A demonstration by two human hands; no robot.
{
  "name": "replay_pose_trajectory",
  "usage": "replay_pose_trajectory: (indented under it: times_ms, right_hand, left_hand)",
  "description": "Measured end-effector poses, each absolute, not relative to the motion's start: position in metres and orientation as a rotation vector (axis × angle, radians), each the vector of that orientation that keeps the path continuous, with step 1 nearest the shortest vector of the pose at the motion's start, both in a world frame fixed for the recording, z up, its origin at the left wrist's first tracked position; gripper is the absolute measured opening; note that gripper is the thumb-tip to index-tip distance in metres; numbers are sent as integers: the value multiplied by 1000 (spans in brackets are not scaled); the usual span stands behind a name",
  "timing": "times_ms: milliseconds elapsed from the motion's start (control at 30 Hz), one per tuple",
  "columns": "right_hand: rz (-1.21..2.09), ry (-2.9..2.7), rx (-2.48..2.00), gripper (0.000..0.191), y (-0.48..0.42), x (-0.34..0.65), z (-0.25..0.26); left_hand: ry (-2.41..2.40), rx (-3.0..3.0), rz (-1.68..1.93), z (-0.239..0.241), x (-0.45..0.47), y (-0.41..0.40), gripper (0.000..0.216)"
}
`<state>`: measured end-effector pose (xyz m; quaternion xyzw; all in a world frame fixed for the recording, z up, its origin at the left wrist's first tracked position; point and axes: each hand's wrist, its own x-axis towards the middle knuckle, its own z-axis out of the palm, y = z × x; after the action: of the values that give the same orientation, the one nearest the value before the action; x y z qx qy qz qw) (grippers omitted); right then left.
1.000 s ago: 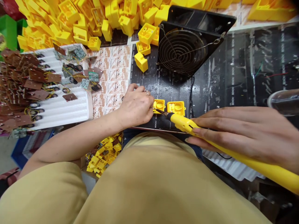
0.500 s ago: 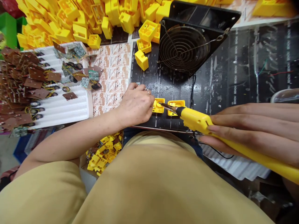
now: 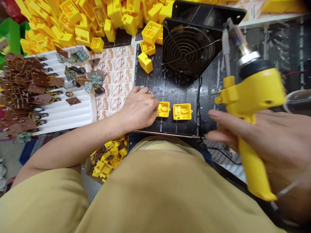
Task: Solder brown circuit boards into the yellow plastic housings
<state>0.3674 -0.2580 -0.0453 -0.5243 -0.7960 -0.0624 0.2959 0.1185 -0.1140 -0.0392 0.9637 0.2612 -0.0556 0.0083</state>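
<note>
My left hand (image 3: 139, 108) rests curled on the black mat, its fingers pinching the left edge of a small yellow plastic housing (image 3: 164, 109). A second yellow housing (image 3: 182, 111) lies just to its right, untouched. My right hand (image 3: 264, 145) grips the handle of a yellow soldering gun (image 3: 252, 106), raised at the right with its metal tip pointing up and away from the housings. The gun and hand are blurred by motion.
A black fan with a wire grille (image 3: 188, 48) stands behind the housings. A heap of yellow housings (image 3: 85, 22) fills the back. Brown circuit boards (image 3: 26, 87) lie on a white corrugated tray (image 3: 68, 113) at left. More yellow parts sit in a box (image 3: 108, 158) below the table edge.
The soldering gun's tip was at the left housing; my right hand has since lifted the gun up and to the right, turning its tip upward. My left hand stayed on the housing.
</note>
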Motion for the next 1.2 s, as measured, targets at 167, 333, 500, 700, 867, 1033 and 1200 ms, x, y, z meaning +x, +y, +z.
replay_pose_trajectory:
  times_ms: [167,333,500,700,867,1033,1200]
  right_hand:
    - [-408,-2289,-1074,12,-229,357,-71]
    - [-295,-2304,-1080,20,-219,353,-95]
    - [-164,-2293,-1076,23,-218,352,-102]
    - [-204,-2303,-1087,17,-215,353,-96]
    - [-301,-2264,-1199,31,-210,355,-86]
    - [-336,-2295,-1116,22,-186,331,-80]
    - [-290,-2365,-1120,21,-156,314,-93]
  left_hand:
    - [841,2964,-240,-38,120,-114,25]
    - [863,2891,-221,-37,114,-111,24]
    - [893,2836,-143,-35,104,-105,24]
    - [760,2872,86,-54,98,-121,39]
    - [629,2905,255,-63,85,-143,37]
    - [942,2751,465,-37,56,-94,27]
    - [573,2928,-44,-46,64,-39,28]
